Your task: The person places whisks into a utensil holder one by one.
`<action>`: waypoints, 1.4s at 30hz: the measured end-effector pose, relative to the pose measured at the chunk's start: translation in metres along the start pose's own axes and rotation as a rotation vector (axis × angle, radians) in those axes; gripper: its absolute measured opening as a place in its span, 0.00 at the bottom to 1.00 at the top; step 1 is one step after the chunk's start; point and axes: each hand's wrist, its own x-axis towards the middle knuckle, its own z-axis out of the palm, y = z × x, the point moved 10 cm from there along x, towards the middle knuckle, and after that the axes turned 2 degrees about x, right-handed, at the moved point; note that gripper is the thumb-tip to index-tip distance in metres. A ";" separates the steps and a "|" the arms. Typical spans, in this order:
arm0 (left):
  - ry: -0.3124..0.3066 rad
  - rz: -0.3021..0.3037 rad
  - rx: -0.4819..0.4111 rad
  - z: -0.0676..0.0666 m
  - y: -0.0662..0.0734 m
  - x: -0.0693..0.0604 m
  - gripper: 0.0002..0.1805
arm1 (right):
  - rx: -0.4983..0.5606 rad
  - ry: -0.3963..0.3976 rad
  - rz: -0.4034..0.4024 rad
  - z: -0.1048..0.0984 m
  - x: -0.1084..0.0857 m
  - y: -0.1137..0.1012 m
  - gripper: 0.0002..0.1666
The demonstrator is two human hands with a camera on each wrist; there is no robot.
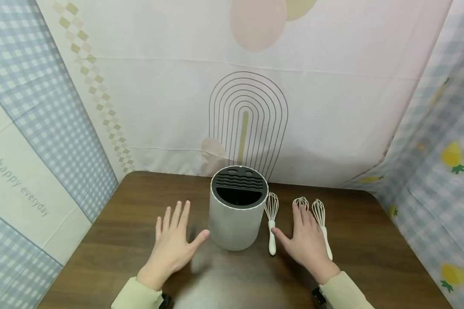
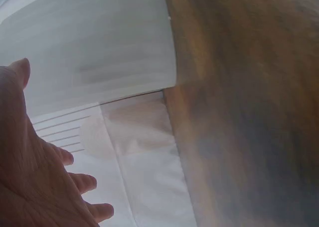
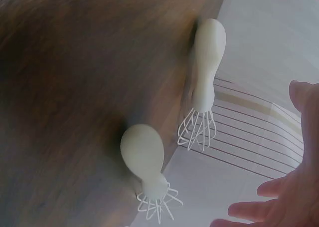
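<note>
A white cylindrical utensil holder (image 1: pixel 236 227) with a dark slotted top stands upright mid-table. Left of it, my left hand (image 1: pixel 172 244) has its fingers spread and holds nothing; in the left wrist view the holder's wall (image 2: pixel 94 52) rises beside the palm. On the right my right hand (image 1: pixel 307 242), also spread and holding nothing, is over the middle whisk (image 1: pixel 301 200), hiding most of that whisk. One white whisk (image 1: pixel 272 221) lies close beside the holder, and another whisk (image 1: pixel 322 225) lies right of the hand. Two whisk handles (image 3: pixel 209 47) show in the right wrist view.
Everything stands on a dark brown wooden table (image 1: pixel 112 240). A pale patterned cloth (image 1: pixel 158 94) hangs behind it. Blue checked cloths border the left (image 1: pixel 58 77) and right (image 1: pixel 444 206) sides.
</note>
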 end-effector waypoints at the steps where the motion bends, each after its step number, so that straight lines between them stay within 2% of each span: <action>1: -0.003 -0.003 -0.024 0.000 0.002 0.001 0.52 | 0.020 -0.008 0.009 0.001 0.001 0.001 0.61; 5: 0.007 0.002 -0.152 -0.005 0.010 0.007 0.52 | 0.133 -0.046 0.073 0.004 0.002 0.006 0.61; 14: 0.012 0.002 -0.570 -0.016 0.025 0.018 0.44 | 0.304 -0.084 0.169 0.012 0.005 0.014 0.60; 21: 0.048 0.086 -0.790 -0.023 0.043 0.030 0.45 | 0.496 -0.161 0.289 0.024 0.006 0.016 0.51; 24: 0.049 0.122 -0.844 -0.028 0.053 0.035 0.47 | 0.562 -0.195 0.319 0.029 0.006 0.013 0.51; 29: 0.033 0.179 -0.910 -0.050 0.075 0.037 0.46 | 0.653 -0.229 0.352 0.036 0.006 0.012 0.54; 33: 0.035 0.198 -0.954 -0.061 0.083 0.040 0.43 | 0.727 -0.262 0.390 0.045 0.005 0.013 0.54; 36: 0.039 0.201 -0.946 -0.062 0.085 0.042 0.40 | 0.774 -0.276 0.415 0.052 0.004 0.013 0.52; 42: 0.041 0.174 -0.863 -0.061 0.086 0.044 0.36 | 0.809 -0.267 0.438 0.062 0.005 0.015 0.47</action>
